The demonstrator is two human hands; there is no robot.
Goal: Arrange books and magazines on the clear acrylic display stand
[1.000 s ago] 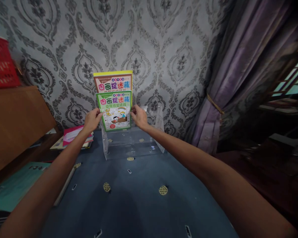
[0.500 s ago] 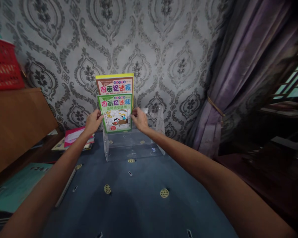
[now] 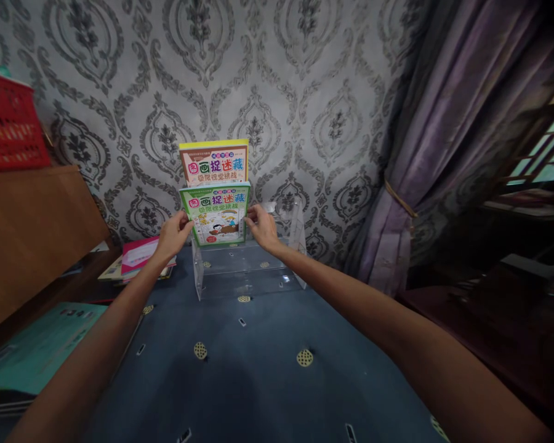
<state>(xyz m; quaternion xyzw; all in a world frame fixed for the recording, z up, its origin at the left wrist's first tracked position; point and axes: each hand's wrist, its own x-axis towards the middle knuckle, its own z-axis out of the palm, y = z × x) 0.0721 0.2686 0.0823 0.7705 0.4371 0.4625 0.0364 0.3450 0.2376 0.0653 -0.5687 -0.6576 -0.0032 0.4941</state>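
Observation:
A green-bordered children's book point(image 3: 219, 215) stands upright in the left half of a clear tiered display rack point(image 3: 244, 271). My left hand point(image 3: 174, 232) pinches its left edge, and my right hand point(image 3: 262, 226) pinches its right edge. Right behind it a brown-covered book point(image 3: 215, 161) rises higher, with a yellow edge showing along its top. The lower part of that brown book is hidden by the green one. The rack's right half and its front tiers hold no books.
Left of the rack lies a stack of books with a pink one point(image 3: 138, 255) on top. A teal folder point(image 3: 46, 344) is at the near left, below a wooden box point(image 3: 37, 234) with a red basket point(image 3: 12, 123) on it. A blue patterned cloth point(image 3: 253, 387) covers the table. A purple curtain point(image 3: 425, 135) hangs at right.
The top of the green book has tipped back toward me and sits slightly lower, so more of the brown cover shows. Both hands keep their hold at its sides.

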